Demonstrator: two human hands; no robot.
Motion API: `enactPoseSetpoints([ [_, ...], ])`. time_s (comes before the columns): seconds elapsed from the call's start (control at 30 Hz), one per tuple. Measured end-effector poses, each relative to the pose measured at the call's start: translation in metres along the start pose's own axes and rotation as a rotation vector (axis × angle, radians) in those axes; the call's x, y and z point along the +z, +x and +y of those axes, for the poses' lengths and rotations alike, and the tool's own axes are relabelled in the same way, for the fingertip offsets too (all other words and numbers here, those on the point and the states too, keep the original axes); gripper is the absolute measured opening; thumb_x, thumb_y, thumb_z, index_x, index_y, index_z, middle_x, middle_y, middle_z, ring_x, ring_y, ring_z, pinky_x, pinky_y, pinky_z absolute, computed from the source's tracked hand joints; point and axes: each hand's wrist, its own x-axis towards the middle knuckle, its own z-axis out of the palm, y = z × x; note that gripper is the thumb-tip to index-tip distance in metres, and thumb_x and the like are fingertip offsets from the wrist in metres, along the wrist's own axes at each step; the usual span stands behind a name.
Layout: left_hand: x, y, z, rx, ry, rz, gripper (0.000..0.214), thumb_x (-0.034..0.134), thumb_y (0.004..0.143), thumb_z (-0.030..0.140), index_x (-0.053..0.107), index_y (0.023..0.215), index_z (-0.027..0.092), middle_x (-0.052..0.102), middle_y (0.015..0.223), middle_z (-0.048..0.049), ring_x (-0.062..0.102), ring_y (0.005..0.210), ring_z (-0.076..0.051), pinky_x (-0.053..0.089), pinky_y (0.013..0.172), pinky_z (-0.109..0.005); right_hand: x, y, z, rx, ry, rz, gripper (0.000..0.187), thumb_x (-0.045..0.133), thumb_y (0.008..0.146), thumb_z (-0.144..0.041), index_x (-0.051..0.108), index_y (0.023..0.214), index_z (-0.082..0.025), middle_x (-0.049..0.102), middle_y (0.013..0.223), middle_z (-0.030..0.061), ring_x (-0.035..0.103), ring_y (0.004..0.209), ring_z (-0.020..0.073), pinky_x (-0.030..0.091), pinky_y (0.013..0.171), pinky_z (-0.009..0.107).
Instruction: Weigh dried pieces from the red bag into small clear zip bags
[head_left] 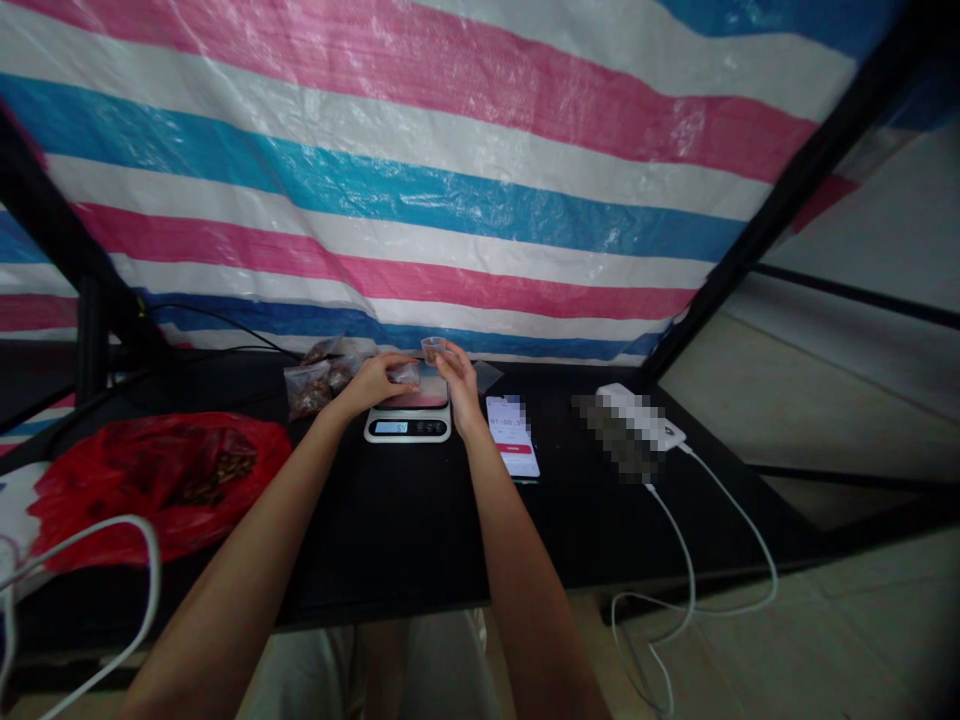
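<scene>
My left hand [376, 380] is over the left side of a small digital scale [409, 428], its thumb and fingers closed around a clear plastic bag [406, 374]. Whether anything is in that bag is hard to make out. In my right hand [460, 382] is a small clear plastic cup [432, 348], tilted above the far right edge of the scale. The scale's display is lit, and its shiny weighing plate shows between my hands. Just left of my left hand lie several filled clear bags [309, 388] with brown contents.
A red plastic bag [161, 480] with small brown pieces lies open at left. Right of the scale, a phone [513, 436] shows a timer. Further right are a white device [637, 415] and white cables [686, 560]. Striped sheeting [450, 200] hangs behind the black table [405, 530].
</scene>
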Motion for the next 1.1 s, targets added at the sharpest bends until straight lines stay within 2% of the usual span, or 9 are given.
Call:
enactPoseSetpoints([
  [0.17,-0.006,-0.005,0.019,-0.11,-0.365,0.046,0.062,0.07,0.058,0.046,0.061,0.108,0.01,0.066,0.102,-0.012,0.059,0.095,-0.024,0.045,0.087,-0.037,-0.001,0.0,-0.002,0.01,0.001,-0.007,0.04,0.064,0.068,-0.036,0.055,0.105,-0.022,0.066,0.095,0.0011,0.062,0.09,0.0172,0.043,0.087,0.034],
  [0.3,-0.006,-0.007,0.031,-0.135,-0.5,0.081,0.058,0.071,0.058,0.046,0.063,0.104,0.012,0.068,0.099,-0.0101,0.062,0.092,-0.024,0.048,0.082,-0.033,0.0,0.0,-0.001,-0.015,0.047,-0.013,0.038,0.064,0.069,-0.034,0.051,0.104,-0.024,0.066,0.09,-0.0008,0.062,0.086,0.0152,0.044,0.084,0.032],
  [0.47,0.0,-0.007,0.032,-0.099,-0.595,0.05,0.054,0.072,0.06,0.042,0.063,0.103,0.01,0.065,0.105,-0.0119,0.059,0.099,-0.026,0.044,0.09,-0.036,0.001,0.0,0.0,-0.069,0.017,-0.009,0.027,0.064,0.07,-0.033,0.052,0.092,-0.023,0.064,0.086,-0.0016,0.061,0.085,0.0142,0.044,0.083,0.03],
  [0.7,0.005,-0.006,0.031,-0.106,-0.704,0.06,0.057,0.075,0.056,0.039,0.063,0.104,0.01,0.064,0.107,-0.0127,0.059,0.1,-0.025,0.043,0.091,-0.036,-0.001,-0.002,-0.005,-0.104,-0.066,0.002,0.031,0.062,0.072,-0.034,0.059,0.1,-0.022,0.063,0.103,0.003,0.057,0.096,0.0167,0.043,0.086,0.033],
  [0.9,0.005,-0.006,0.029,-0.109,-0.656,0.032,0.056,0.073,0.059,0.041,0.063,0.103,0.009,0.067,0.101,-0.0107,0.061,0.093,-0.023,0.043,0.089,-0.035,0.002,-0.004,-0.01,-0.121,-0.111,-0.008,0.036,0.061,0.073,-0.035,0.061,0.106,-0.023,0.062,0.112,0.0044,0.055,0.105,0.0198,0.04,0.092,0.038],
  [1.1,0.006,-0.006,0.029,-0.077,-0.651,0.019,0.057,0.073,0.058,0.04,0.062,0.104,0.008,0.067,0.099,-0.0098,0.061,0.091,-0.022,0.043,0.087,-0.034,0.005,-0.007,-0.019,-0.278,-0.24,-0.085,0.03,0.054,0.079,-0.036,0.063,0.105,-0.024,0.06,0.115,0.0038,0.05,0.111,0.0191,0.034,0.099,0.037],
])
